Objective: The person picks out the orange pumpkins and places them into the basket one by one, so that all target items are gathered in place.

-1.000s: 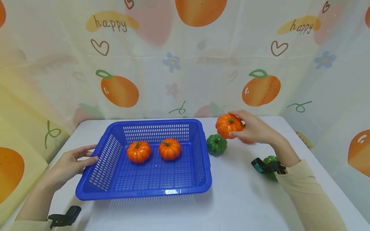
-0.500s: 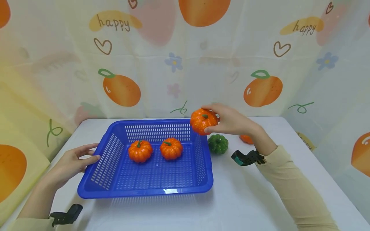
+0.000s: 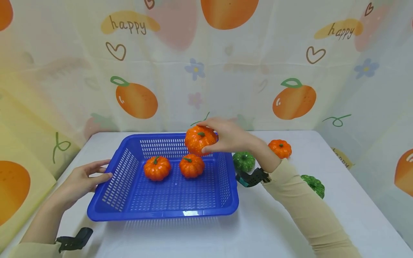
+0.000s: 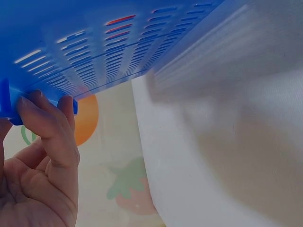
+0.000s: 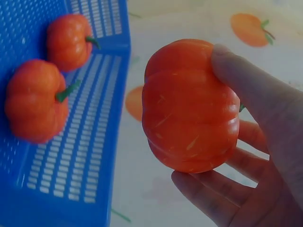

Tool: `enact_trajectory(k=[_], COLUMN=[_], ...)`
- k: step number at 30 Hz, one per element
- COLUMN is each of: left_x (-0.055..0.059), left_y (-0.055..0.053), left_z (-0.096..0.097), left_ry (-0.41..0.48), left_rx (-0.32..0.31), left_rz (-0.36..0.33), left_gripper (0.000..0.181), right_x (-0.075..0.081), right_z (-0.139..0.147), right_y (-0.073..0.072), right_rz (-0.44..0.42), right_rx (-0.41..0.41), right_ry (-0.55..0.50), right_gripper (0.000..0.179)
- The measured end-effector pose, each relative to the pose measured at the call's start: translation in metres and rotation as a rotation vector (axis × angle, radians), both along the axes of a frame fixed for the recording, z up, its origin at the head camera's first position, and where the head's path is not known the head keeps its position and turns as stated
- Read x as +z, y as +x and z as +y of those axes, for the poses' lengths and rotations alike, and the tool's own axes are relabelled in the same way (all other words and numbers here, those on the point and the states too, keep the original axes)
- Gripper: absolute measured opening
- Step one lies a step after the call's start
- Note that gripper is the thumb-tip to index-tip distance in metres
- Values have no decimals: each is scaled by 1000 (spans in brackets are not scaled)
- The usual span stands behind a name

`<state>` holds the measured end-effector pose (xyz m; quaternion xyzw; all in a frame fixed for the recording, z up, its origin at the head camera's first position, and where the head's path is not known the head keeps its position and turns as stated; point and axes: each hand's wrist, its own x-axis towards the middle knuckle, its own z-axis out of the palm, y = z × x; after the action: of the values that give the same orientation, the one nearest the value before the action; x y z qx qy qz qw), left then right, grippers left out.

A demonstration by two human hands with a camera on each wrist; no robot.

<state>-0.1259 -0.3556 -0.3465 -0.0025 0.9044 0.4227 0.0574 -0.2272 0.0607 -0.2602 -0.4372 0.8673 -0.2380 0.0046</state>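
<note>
My right hand point(image 3: 229, 137) holds an orange pumpkin point(image 3: 199, 140) between thumb and fingers, above the back right part of a blue basket point(image 3: 162, 216). In the right wrist view the held pumpkin point(image 5: 189, 106) is apart from the basket wall. Two smaller orange pumpkins with green stems, one on the left point(image 3: 157, 168) and one on the right point(image 3: 191, 166), sit inside the basket. At the basket's left side, my left hand point(image 3: 79, 184) grips the rim with thumb and fingers. The left wrist view shows those fingertips point(image 4: 35, 97) curled at the rim's edge.
Right of the basket stands a green pumpkin point(image 3: 243, 161), partly behind the right wrist. Farther right are another orange pumpkin point(image 3: 280, 148) and a green pumpkin point(image 3: 313, 185) partly covered by the sleeve. A printed curtain point(image 3: 226, 89) hangs behind the white table point(image 3: 274, 229).
My right hand has carried the orange pumpkin leftward from the table's right side to over the basket. The left hand keeps its grip on the rim.
</note>
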Motion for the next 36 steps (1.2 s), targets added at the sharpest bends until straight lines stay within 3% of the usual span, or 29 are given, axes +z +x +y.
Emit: enact_trajectory(k=[15, 36], left_x=[-1, 1], left_y=[-1, 1], left_z=[-1, 0], left_ry=[19, 30], left_rx=[-8, 0], left_rz=[11, -2], left_gripper=[65, 66], right_x=[-3, -27], right_z=[-43, -89], right_y=[7, 7], right_rz=[-69, -152], right_rx=[80, 186], right_ry=[9, 90], right_gripper=[69, 70])
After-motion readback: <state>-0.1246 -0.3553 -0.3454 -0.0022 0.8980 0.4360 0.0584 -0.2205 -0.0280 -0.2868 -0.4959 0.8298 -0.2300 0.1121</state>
